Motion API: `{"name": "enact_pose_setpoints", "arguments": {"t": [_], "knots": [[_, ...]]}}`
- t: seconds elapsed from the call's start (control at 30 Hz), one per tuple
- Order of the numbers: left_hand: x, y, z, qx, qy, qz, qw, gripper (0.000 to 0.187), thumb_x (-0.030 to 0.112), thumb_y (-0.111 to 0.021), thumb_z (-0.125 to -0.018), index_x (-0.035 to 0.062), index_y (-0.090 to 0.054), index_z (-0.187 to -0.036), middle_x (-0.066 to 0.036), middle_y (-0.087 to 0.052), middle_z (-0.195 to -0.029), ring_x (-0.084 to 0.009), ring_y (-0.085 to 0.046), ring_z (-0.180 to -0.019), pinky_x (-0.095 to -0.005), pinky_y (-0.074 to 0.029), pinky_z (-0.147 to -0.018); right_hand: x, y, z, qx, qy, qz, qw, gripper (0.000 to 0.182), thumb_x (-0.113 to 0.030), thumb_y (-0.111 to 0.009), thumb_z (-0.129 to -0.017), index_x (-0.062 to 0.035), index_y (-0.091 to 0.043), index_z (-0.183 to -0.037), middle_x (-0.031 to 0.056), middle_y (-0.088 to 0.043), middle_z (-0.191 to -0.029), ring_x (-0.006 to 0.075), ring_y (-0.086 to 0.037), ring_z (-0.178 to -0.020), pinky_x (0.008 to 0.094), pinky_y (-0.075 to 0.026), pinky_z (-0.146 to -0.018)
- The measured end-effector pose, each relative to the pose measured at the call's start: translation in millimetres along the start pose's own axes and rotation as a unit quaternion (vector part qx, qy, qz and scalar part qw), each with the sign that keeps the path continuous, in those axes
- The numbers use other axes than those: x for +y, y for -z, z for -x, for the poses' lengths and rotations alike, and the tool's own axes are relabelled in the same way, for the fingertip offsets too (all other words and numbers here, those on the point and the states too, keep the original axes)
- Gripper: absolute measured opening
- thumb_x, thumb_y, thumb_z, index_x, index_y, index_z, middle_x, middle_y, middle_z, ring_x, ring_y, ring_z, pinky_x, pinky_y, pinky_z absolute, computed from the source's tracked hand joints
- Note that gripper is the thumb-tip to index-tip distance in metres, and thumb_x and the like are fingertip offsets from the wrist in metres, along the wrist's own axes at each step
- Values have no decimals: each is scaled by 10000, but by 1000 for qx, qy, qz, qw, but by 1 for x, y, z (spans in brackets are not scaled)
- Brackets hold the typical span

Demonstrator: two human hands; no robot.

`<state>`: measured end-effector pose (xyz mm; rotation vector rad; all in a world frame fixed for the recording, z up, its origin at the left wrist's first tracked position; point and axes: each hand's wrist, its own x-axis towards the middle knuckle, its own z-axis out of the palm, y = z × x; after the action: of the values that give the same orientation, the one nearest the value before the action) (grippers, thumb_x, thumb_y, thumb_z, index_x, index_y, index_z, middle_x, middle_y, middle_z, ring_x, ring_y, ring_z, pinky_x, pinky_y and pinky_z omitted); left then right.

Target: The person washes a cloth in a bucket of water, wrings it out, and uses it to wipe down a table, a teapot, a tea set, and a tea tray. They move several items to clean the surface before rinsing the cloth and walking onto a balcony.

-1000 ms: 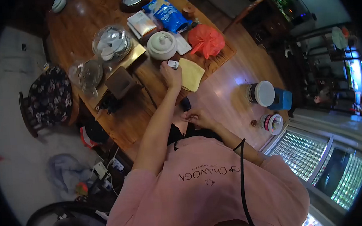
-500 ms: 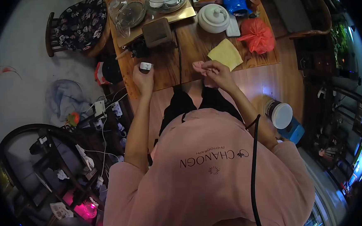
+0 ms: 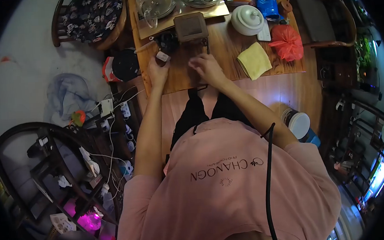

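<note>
A small object with a white top (image 3: 162, 56) is in my left hand (image 3: 157, 72), whose fingers are wrapped round it near the table's left front edge. My right hand (image 3: 207, 69) is over the front of the wooden table (image 3: 222, 43), its fingers partly curled but apart, with nothing visible in them. Just beyond it stands a brown square box (image 3: 190, 27), with a dark bundle (image 3: 168, 42) to its left. To the right of my right hand lies a folded yellow cloth (image 3: 254, 61).
Farther back are a white lidded pot (image 3: 247, 20), a red plastic bag (image 3: 286, 43), a blue packet (image 3: 265, 3) and a gold tray (image 3: 216, 10) with glassware. A flowered chair (image 3: 90, 18) stands left of the table, and a white-lidded bucket (image 3: 298, 125) is on the floor at right.
My right hand has moved left, towards the box, and the pink item at its fingers is no longer visible. My left hand still holds the small object. The view has shifted.
</note>
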<state>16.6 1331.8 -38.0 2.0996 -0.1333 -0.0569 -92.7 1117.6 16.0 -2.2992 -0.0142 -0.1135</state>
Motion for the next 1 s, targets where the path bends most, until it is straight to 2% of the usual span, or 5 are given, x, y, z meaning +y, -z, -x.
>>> {"name": "enact_pose_setpoints", "arguments": {"t": [0.27,0.47,0.6,0.73,1.0], "knots": [[34,37,69,-129,96,-43,986,341,156,-642,-913,28,-566,-1219,-77,-621,-1109,-169,-608,-915,-290,-492,-812,5,-33,53,-112,96,36,988,237,-143,-680,-730,-94,-696,-961,104,-626,-1030,325,-565,-1002,388,-464,-855],[117,-28,107,-295,290,267,870,300,297,-540,-994,77,-563,-1197,-55,-618,-1128,-177,-593,-1034,-317,-504,-844,-10,14,63,17,-286,-455,843,275,-239,-600,-915,-41,-680,-1088,134,-671,-1064,216,-643,-1007,312,-473,-901],[105,-68,91,-342,121,224,904,281,164,-568,-956,84,-537,-1224,-74,-612,-1134,-171,-591,-1043,-294,-497,-872,38,81,70,187,-223,-74,954,328,-240,-579,-923,13,-631,-1125,200,-669,-1050,311,-642,-990,351,-486,-877],[119,-60,93,-330,103,181,921,312,63,-584,-870,48,-527,-1177,-98,-610,-1108,-171,-578,-1010,-285,-461,-887,128,101,79,193,-328,257,888,528,-297,-675,-811,-35,-537,-1248,194,-578,-1237,386,-513,-1166,472,-390,-983],[79,-57,71,-192,-4,75,979,446,209,-652,-875,33,-488,-1251,-190,-549,-1250,-337,-551,-1153,-388,-443,-963,150,116,74,59,-372,128,917,557,-292,-737,-739,3,-529,-1163,221,-620,-1068,371,-615,-986,481,-462,-862]]}}
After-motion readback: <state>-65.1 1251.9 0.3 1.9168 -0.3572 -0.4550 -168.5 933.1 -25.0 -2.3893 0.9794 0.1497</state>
